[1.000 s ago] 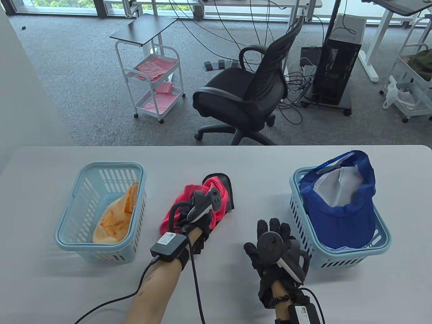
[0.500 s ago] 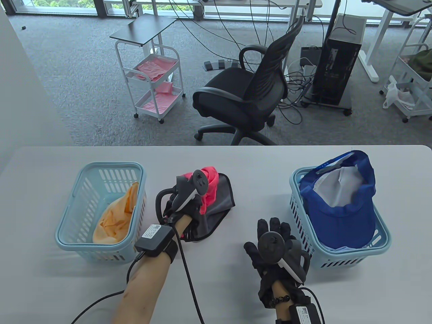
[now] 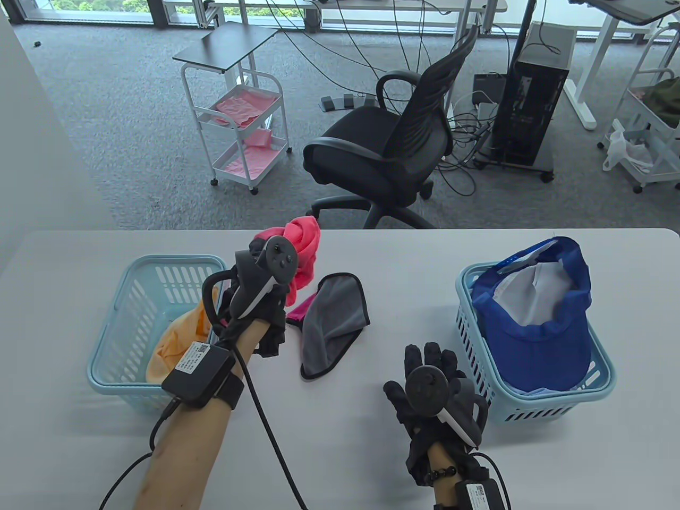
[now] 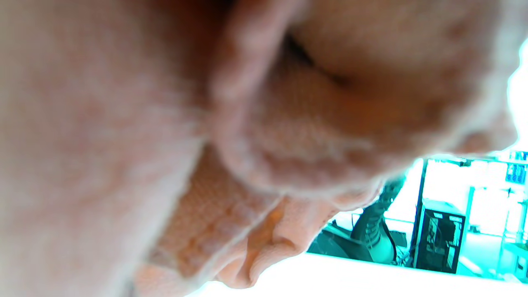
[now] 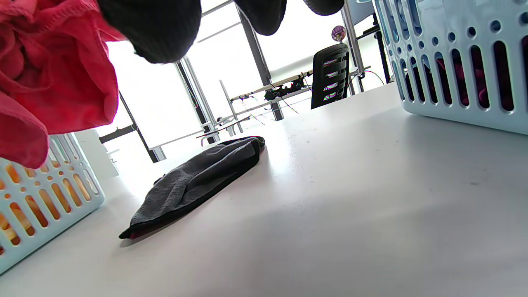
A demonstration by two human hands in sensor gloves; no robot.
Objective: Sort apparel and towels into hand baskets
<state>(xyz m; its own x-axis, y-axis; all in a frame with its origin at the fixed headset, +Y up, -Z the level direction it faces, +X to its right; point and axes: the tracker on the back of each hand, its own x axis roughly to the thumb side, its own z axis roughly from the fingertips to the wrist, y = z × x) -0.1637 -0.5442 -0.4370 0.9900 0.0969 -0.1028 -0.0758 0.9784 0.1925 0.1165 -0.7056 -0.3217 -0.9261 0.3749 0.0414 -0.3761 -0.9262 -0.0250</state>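
Above the gap beside the left basket point(image 3: 114, 372), left hand point(image 3: 255, 303) grips the pink towel point(image 3: 304, 249), lifted off the tabletop point(image 3: 340, 451). Probably mid-carry; next move: clear the near rim, release over the orange cloth point(image 3: 175, 350). Grey towel point(image 3: 332, 324) lies just right, awaiting pickup. Right hand point(image 3: 430, 393) rests flat, fingers spread, holding nothing, beside the right basket point(image 3: 531, 406).

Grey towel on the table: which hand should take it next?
Right. The right hand rests free near the grey towel; the left hand grips the pink cloth.
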